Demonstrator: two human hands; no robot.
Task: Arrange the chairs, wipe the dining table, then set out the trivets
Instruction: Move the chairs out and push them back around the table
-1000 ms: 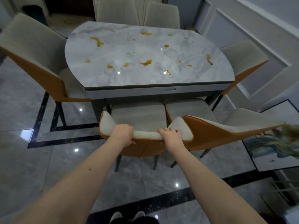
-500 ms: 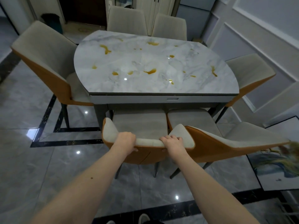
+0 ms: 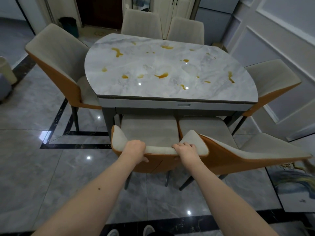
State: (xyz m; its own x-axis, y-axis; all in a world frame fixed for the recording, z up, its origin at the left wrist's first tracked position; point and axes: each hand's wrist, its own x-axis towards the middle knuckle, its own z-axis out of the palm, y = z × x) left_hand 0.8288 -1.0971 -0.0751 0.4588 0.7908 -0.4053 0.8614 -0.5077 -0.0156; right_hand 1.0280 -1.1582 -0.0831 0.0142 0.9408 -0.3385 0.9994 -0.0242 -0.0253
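Gripping the top rail of the grey-and-orange upholstered chair at the stained marble dining table, left hand and right hand should push evenly, keeping it square.

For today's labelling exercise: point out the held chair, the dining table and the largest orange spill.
held chair (image 3: 160, 149), head view, top edge of backrest.
dining table (image 3: 170, 65), head view, bare marble top.
largest orange spill (image 3: 117, 52), head view, streak's middle.

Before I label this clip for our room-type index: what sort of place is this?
Most likely a home dining room. A marble-topped dining table spotted with amber spills stands ringed by matching grey-and-orange upholstered chairs; the left hand and right hand grip the back of the nearest chair. Polished floor tiles and panelled walls fit too.
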